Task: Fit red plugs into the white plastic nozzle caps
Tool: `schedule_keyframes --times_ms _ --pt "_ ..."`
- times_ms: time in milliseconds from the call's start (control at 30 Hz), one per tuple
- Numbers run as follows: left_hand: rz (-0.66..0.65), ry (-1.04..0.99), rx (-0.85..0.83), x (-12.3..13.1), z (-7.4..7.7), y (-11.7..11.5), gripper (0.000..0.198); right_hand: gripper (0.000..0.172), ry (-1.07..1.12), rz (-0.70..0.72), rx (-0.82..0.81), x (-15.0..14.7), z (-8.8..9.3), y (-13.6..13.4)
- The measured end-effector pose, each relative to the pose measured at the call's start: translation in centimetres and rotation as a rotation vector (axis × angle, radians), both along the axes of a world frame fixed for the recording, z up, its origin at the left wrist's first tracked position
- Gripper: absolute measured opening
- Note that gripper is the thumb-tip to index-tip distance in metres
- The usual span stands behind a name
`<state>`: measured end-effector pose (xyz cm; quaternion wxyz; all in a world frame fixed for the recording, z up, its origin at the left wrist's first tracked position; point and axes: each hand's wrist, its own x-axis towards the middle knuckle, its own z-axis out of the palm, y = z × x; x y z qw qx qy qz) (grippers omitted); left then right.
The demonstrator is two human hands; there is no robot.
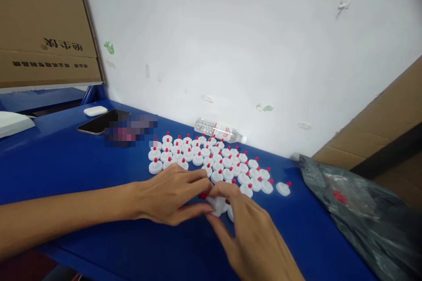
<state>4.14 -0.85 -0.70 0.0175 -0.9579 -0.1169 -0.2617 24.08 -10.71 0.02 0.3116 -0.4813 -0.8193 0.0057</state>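
In front of me, my right hand (249, 224) pinches a white round plastic cap (218, 205), tilted on its side, between thumb and fingers. My left hand (176, 193) closes its thumb and fingers around a small red tip (203, 195) at the left end of that cap. My fingers hide part of both pieces. Just beyond the hands, several similar white caps with red tips (227, 162) stand in a loose group on the blue table (138, 246). One white cap with a red tip (283, 189) stands apart at the right.
A clear plastic bottle (219, 131) lies against the white wall. Further left are a phone (105, 122) and a white case (95, 111). A dark plastic bag (362, 210) covers the right side, with cardboard (372, 118) behind. A large carton (49, 22) stands at back left.
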Motion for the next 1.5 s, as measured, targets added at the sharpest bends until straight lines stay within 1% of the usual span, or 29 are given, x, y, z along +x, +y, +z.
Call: schedule_keyframes --times_ms 100,200,300,367,467,567,667,767,867,933,1000,1033,1067,1100,1167,1200,1233,1267,1367,1433,1500 --pt "-0.012 0.025 0.038 0.1 0.1 -0.1 0.018 0.028 -0.016 0.040 0.003 -0.1 -0.1 -0.1" --pt "-0.021 0.047 0.015 0.1 0.6 -0.1 0.014 0.027 -0.012 0.060 0.000 0.3 0.0 -0.1" --pt "-0.036 0.069 -0.013 0.1 0.8 -0.1 0.011 0.027 0.000 0.062 0.031 0.5 0.0 0.0" --pt "-0.033 0.084 -0.004 0.1 0.8 -0.1 0.009 0.025 0.014 0.067 0.036 0.5 0.2 0.0" --pt "-0.031 0.075 0.018 0.0 0.4 -0.1 0.012 0.023 0.018 0.081 0.065 0.5 0.6 -0.1" --pt "-0.065 0.028 -0.048 0.1 0.3 -0.1 0.013 0.020 -0.006 0.110 0.118 0.6 1.1 -0.2" --pt "-0.134 -0.031 -0.234 0.2 0.7 -0.2 0.017 0.016 -0.046 0.135 0.156 0.5 1.4 -0.3" --pt "-0.185 -0.038 -0.507 0.2 1.5 -0.8 0.033 0.016 -0.090 0.149 0.184 0.2 1.5 -0.4" --pt "-0.113 -0.050 -0.734 0.3 2.0 -1.4 0.045 0.021 -0.132 0.143 0.248 0.3 1.4 -0.4" --pt "-0.103 -0.119 -0.899 0.3 1.8 -1.5 0.050 0.024 -0.214 0.105 0.337 1.3 1.5 -0.3" --pt "-0.081 -0.223 -1.094 0.3 1.5 -1.0 0.053 0.027 -0.315 0.018 0.416 2.9 1.6 -0.4" --pt "-0.043 -0.258 -1.106 0.2 1.3 -0.6 0.052 0.024 -0.312 -0.055 0.434 3.9 1.7 -0.5" --pt "-0.025 -0.288 -1.042 0.1 1.1 -0.1 0.052 0.021 -0.291 -0.144 0.432 4.9 1.9 -0.6" --pt "0.001 -0.299 -0.923 0.0 0.9 0.5 0.049 0.019 -0.270 -0.203 0.406 5.9 2.0 -0.7" --pt "0.014 -0.232 -0.641 -0.2 0.5 1.3 0.043 0.026 -0.240 -0.319 0.300 7.4 2.0 -0.8" --pt "0.031 -0.191 -0.529 -0.2 0.3 1.5 0.039 0.030 -0.234 -0.357 0.247 8.0 1.8 -0.9" --pt "0.050 -0.132 -0.433 -0.2 0.2 1.5 0.032 0.034 -0.235 -0.383 0.192 8.4 1.5 -0.9" --pt "0.077 -0.076 -0.370 -0.1 0.1 1.4 0.023 0.036 -0.238 -0.396 0.141 8.8 1.1 -0.8" --pt "0.119 0.045 -0.289 0.2 -0.1 0.6 0.003 0.038 -0.239 -0.382 0.004 9.7 -0.5 -0.7" --pt "0.124 0.077 -0.276 0.4 -0.2 0.2 0.006 0.040 -0.230 -0.368 -0.067 10.3 -1.3 -0.7" --pt "0.126 0.077 -0.270 0.5 -0.2 0.2 0.010 0.039 -0.221 -0.366 -0.106 10.6 -1.5 -0.8"
